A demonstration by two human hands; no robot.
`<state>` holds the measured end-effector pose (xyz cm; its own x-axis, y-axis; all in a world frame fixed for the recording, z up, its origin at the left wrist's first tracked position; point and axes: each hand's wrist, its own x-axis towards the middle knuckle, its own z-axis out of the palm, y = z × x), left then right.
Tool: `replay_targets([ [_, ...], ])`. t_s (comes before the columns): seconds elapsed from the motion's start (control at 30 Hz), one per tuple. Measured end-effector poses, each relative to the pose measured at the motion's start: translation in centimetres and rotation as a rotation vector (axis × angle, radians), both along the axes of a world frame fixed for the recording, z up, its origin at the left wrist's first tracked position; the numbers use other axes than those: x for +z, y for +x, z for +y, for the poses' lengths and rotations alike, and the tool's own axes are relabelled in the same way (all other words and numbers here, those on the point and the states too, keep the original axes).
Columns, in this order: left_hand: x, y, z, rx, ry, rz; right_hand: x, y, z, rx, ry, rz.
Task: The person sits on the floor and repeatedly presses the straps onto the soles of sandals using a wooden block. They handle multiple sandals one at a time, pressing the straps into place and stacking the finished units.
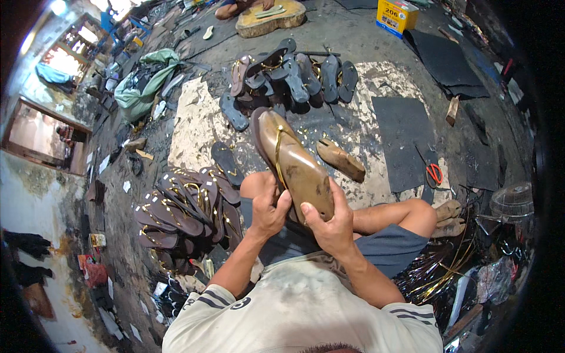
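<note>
1. Okay, so both hands are on one piece: a glossy brown foot-shaped form (307,173) set in a flat dark brown sandal (262,140) with a thin shiny gold strap (278,156).

2. Its long axis runs on a slant: toe end far and to the left, heel end close and to the right. That's the bit that matters most, imo.

3. The right grip (332,226) is closed around the heel, thumb on top of the form, so the toe points forward and left from there.

4. The left grip (268,215) is curled onto the sandal's left edge, thumb by the strap's lower end. So it's off to one side of the axis. Can't make out all its fingertips.

5. A spare dull brown foot form (341,161) lies on the pale blotchy floor covering (374,188), right of the held one and apart from it, slanted much the same way. Right grip is nearer.

6. Gold-strapped dark brown sandals (182,217) are heaped to the left.
</note>
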<state>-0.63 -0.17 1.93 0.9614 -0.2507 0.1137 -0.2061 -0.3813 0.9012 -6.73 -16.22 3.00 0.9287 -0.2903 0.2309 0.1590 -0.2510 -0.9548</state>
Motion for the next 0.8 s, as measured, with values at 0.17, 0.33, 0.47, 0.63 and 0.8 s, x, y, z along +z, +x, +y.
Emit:
replay_targets([
  [0.17,2.5,9.9,2.8,-0.006,-0.953,0.076,-0.2,-0.6,0.7,0.053,-0.031,-0.142],
  [0.33,6.0,8.8,-1.5,-0.189,-1.369,0.200,-0.5,-1.0,2.2,-0.019,0.011,-0.342],
  [0.47,4.6,7.3,-1.2,-0.013,-1.078,0.256,-1.9,-1.2,2.1,-0.006,-0.093,-0.229],
  [0.63,-0.4,1.3,-1.2,0.137,-0.562,0.121,0.2,0.0,0.4,0.230,-0.339,-0.149],
  [0.8,-0.6,-2.2,-1.2,-0.004,-0.708,0.391,0.8,4.9,-2.7,0.359,-0.199,0.077],
])
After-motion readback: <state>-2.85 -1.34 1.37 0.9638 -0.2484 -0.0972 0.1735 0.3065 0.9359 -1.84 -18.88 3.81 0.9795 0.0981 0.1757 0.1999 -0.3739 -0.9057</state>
